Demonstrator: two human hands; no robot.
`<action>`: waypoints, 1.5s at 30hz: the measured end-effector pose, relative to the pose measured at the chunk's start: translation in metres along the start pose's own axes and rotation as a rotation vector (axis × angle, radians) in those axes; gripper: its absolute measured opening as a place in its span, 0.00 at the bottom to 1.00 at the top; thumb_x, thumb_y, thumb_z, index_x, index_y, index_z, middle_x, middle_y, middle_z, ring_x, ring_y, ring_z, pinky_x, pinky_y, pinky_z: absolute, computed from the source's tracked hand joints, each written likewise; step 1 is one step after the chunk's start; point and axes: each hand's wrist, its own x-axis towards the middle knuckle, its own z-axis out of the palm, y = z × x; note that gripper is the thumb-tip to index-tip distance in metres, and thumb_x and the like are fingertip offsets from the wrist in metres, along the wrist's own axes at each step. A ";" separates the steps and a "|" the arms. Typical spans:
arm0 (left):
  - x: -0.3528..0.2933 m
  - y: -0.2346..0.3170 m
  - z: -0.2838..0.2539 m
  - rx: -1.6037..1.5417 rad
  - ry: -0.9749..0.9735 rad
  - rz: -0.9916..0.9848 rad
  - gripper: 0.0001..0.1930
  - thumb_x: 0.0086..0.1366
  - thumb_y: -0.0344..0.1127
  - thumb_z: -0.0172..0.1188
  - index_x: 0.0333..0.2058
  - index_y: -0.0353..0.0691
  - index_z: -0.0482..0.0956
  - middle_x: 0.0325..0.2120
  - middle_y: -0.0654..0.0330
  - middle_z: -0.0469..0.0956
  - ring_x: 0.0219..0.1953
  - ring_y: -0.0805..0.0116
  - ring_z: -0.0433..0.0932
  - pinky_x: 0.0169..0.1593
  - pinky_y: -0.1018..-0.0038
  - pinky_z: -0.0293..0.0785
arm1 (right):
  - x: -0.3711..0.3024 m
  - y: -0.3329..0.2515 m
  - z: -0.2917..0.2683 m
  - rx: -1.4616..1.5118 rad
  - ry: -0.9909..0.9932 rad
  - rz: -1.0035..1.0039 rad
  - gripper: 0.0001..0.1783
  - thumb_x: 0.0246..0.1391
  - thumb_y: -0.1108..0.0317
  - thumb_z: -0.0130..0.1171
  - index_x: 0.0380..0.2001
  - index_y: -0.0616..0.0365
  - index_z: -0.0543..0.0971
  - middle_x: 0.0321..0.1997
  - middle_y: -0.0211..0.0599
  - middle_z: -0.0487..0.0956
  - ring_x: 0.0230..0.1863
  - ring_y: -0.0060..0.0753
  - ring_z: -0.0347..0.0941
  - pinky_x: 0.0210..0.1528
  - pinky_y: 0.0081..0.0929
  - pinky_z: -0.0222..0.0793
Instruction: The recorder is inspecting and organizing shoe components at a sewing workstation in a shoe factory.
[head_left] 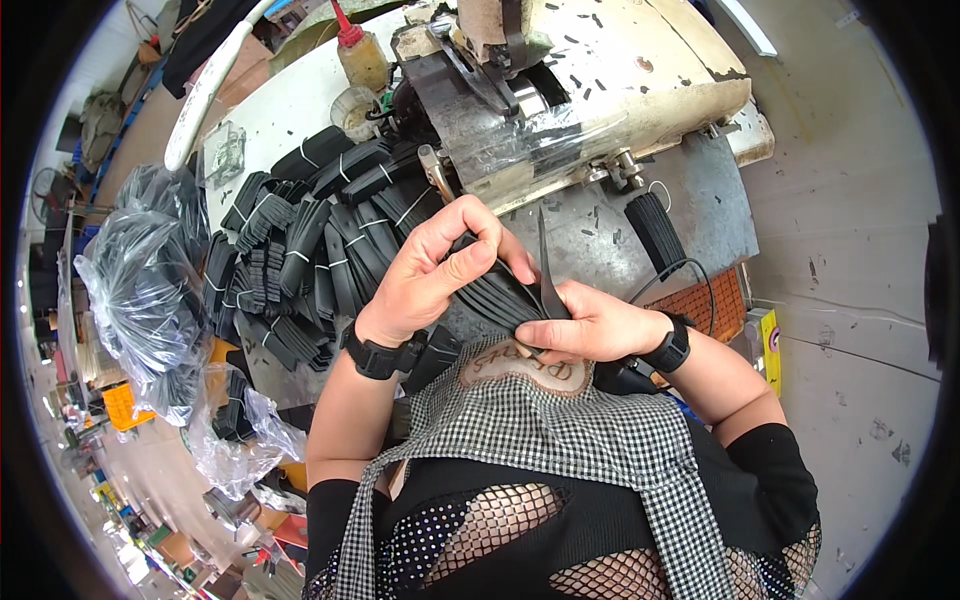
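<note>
In front of the checked apron, both my hands hold a stack of black strips (499,297). My left hand (450,255) is closed round the far left end of the stack, thumb on top. At its near right end, my right hand (580,322) pinches the strips between thumb and fingers. One pointed strip (545,268) stands up apart from the others beside my right hand. The fingers under the stack are hidden. To the left lies a heap of tied black strip bundles (310,235), close to my left hand.
Beyond my hands stands a worn cream machine (610,90) with a metal bed, scattered with small black scraps. A bottle with a red nozzle (360,55) is at the back. Another black bundle (656,232) lies at right. Clear plastic bags (150,290) hang left of the table.
</note>
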 end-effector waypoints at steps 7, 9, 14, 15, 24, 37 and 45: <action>-0.003 -0.007 0.005 0.003 0.216 -0.029 0.21 0.58 0.33 0.65 0.46 0.38 0.67 0.37 0.60 0.77 0.40 0.71 0.76 0.49 0.74 0.71 | -0.001 0.007 -0.002 0.116 0.070 -0.011 0.15 0.62 0.56 0.51 0.29 0.57 0.74 0.18 0.20 0.67 0.17 0.10 0.58 0.18 0.12 0.53; -0.006 -0.007 0.006 -0.120 0.351 -0.117 0.31 0.52 0.26 0.68 0.54 0.35 0.64 0.46 0.60 0.73 0.43 0.72 0.75 0.50 0.76 0.73 | -0.002 0.004 -0.002 0.115 0.109 0.000 0.15 0.62 0.56 0.51 0.29 0.57 0.74 0.18 0.20 0.67 0.17 0.10 0.57 0.17 0.12 0.52; -0.007 -0.003 0.012 -0.170 0.368 -0.191 0.29 0.53 0.25 0.67 0.53 0.32 0.66 0.46 0.59 0.72 0.46 0.74 0.74 0.51 0.78 0.73 | -0.003 0.004 -0.001 0.119 0.150 -0.005 0.16 0.62 0.55 0.50 0.29 0.56 0.74 0.17 0.19 0.66 0.16 0.10 0.57 0.17 0.11 0.52; -0.007 -0.003 0.014 -0.157 0.376 -0.169 0.28 0.54 0.24 0.66 0.53 0.31 0.66 0.46 0.59 0.72 0.47 0.74 0.73 0.50 0.78 0.73 | -0.003 0.004 -0.001 0.117 0.148 -0.005 0.16 0.62 0.55 0.50 0.29 0.56 0.74 0.17 0.19 0.66 0.16 0.10 0.57 0.17 0.11 0.52; -0.008 -0.009 0.018 0.003 0.378 -0.095 0.28 0.56 0.24 0.64 0.54 0.32 0.64 0.46 0.59 0.73 0.46 0.74 0.74 0.50 0.77 0.73 | -0.004 0.001 -0.002 0.089 0.115 -0.008 0.16 0.62 0.57 0.49 0.26 0.56 0.71 0.17 0.19 0.65 0.15 0.10 0.54 0.17 0.13 0.49; -0.010 -0.008 0.018 -0.011 0.372 -0.112 0.29 0.55 0.23 0.64 0.55 0.29 0.63 0.45 0.57 0.75 0.45 0.73 0.75 0.50 0.76 0.74 | -0.003 0.003 -0.004 0.226 0.092 0.029 0.16 0.62 0.56 0.50 0.26 0.55 0.71 0.16 0.19 0.63 0.14 0.11 0.51 0.15 0.14 0.44; -0.010 -0.009 0.016 -0.041 0.333 -0.142 0.29 0.55 0.23 0.64 0.55 0.28 0.63 0.44 0.57 0.75 0.45 0.73 0.76 0.50 0.76 0.74 | -0.004 0.006 -0.007 0.290 0.045 0.021 0.15 0.61 0.57 0.50 0.26 0.55 0.72 0.16 0.18 0.63 0.14 0.11 0.51 0.15 0.13 0.43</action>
